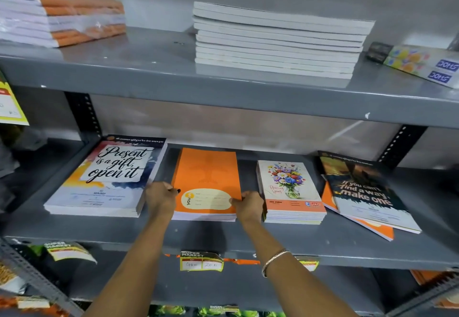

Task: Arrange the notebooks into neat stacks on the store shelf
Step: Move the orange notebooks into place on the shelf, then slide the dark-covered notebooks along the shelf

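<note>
A person's two bare hands grip a low stack of orange notebooks [207, 180] lying flat at the centre of a grey metal shelf [310, 244]. The left hand [160, 198] clasps its 9 o'clock edge; the right hand [248, 205] (bangle at the wrist) clasps the 3 o'clock edge. Neighbouring stacks — a "Present is a gift" pile [106, 177] at 9 o'clock, floral-cover notebooks [289, 190] at 3 o'clock — sit just beside it. Farther right, a dark-covered notebook [365, 192] lies askew.
</note>
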`<state>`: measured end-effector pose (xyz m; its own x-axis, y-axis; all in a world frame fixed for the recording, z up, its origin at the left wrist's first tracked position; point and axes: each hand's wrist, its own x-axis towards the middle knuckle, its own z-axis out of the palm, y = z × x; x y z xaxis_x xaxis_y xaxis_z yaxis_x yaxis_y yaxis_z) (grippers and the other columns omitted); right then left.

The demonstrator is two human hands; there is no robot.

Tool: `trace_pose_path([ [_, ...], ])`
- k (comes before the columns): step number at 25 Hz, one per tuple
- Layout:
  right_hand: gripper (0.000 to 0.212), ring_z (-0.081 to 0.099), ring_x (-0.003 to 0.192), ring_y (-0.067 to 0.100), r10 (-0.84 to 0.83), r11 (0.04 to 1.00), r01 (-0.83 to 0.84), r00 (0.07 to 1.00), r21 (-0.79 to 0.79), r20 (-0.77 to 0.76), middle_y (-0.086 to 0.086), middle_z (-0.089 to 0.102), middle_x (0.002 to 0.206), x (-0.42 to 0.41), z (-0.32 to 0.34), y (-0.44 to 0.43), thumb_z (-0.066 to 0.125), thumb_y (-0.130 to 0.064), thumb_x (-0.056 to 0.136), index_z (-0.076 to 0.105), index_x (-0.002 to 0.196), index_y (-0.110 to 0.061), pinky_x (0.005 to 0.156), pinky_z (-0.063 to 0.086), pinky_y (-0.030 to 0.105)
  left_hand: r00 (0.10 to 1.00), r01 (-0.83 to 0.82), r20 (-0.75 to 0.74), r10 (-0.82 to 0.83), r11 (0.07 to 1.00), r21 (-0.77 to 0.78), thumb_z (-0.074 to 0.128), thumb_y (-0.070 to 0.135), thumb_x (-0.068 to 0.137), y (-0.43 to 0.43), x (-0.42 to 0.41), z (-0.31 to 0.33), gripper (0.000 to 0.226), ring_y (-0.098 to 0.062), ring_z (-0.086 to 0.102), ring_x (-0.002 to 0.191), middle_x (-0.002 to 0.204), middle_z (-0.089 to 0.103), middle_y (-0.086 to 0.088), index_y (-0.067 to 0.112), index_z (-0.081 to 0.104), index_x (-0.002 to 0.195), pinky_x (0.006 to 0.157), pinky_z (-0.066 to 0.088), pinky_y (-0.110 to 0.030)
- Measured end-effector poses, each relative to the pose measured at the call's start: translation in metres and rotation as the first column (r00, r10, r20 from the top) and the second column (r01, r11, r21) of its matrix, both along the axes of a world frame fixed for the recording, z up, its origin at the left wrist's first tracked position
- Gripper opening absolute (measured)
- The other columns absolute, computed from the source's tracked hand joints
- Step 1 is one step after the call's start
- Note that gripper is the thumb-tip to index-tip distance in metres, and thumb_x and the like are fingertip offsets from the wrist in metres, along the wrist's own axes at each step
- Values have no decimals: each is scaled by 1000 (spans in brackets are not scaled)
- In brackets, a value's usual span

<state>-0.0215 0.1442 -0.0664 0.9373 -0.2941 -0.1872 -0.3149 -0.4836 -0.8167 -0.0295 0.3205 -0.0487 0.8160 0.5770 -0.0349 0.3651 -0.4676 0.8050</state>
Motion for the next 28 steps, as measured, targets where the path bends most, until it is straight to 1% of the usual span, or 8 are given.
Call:
trace_pose_path([
  [4, 20, 68, 88, 29, 110, 991, -112, 993, -68, -33, 16, 71, 98, 3, 6, -7, 66, -22, 84, 68, 90, -2, 71, 52, 27, 999, -7, 36, 6, 1000, 27, 62, 0, 78, -6, 3, -1, 8, -30, 60, 70, 91, 71, -28, -4, 69, 80, 48, 43, -24],
  [8, 34, 57, 68, 26, 126, 987, -121, 991, -109, 42, 10, 57, 64, 15, 28, -37, 63, -20, 86, 54, 55, -10, 61, 40, 23, 986, -9, 167, 0, 999, 52, 67, 9, 78, -42, 16, 10, 24, -36, 63, 94, 106, 66, -23, 0, 67, 100, 81, 52, -41],
  [13, 25, 66, 72, 26, -50, 991, 66, 989, -120, 136, 22, 69, 77, 37, 68, -144, 60, -14, 85, 70, 86, 10, 59, 35, 19, 906, 306, 292, -305, 951, 42, 61, 7, 82, -157, 42, 41, 21, -33, 65, 97, 104, 71, -24, -5, 69, 98, 84, 46, -30],
  [16, 28, 65, 98, 35, -203, 958, 223, 971, -182, 126, 29, 67, 107, 42, 69, -228, 56, -13, 85, 67, 99, 8, 77, 50, 33, 826, 537, 177, -535, 843, 41, 56, 8, 85, -240, 55, 46, 21, -31, 66, 94, 99, 72, -25, -5, 71, 91, 73, 46, -30],
  [19, 30, 57, 115, 36, -315, 915, 322, 947, -243, 68, 24, 61, 122, 39, 58, -303, 48, -10, 91, 59, 115, 4, 90, 48, 35, 729, 684, -18, -684, 727, 62, 57, 14, 84, -319, 68, 32, 20, -33, 67, 84, 76, 63, -26, 5, 68, 70, 63, 42, -31],
  [21, 32, 54, 120, 37, -343, 885, 318, 939, -339, -15, 25, 58, 126, 34, 45, -337, 52, -8, 90, 56, 118, 7, 97, 45, 38, 686, 727, -124, -717, 681, 85, 59, 16, 84, -353, 73, 18, 19, -36, 66, 93, 87, 66, -29, 1, 71, 82, 70, 47, -37],
  [24, 33, 50, 121, 39, -349, 869, 270, 929, -415, -127, 26, 57, 127, 31, 23, -373, 46, -10, 91, 56, 118, 5, 101, 42, 41, 681, 722, -275, -679, 685, 97, 60, 17, 84, -389, 78, -1, 35, -38, 61, 108, 116, 64, -27, -10, 62, 106, 87, 49, -41],
  [28, 36, 45, 125, 38, -377, 872, 275, 905, -405, -198, 24, 53, 131, 36, 7, -395, 41, -10, 92, 53, 124, 2, 103, 39, 39, 740, 641, -282, -610, 767, 22, 61, 15, 83, -405, 87, -9, 35, -37, 61, 109, 117, 64, -26, -9, 60, 108, 88, 50, -41],
])
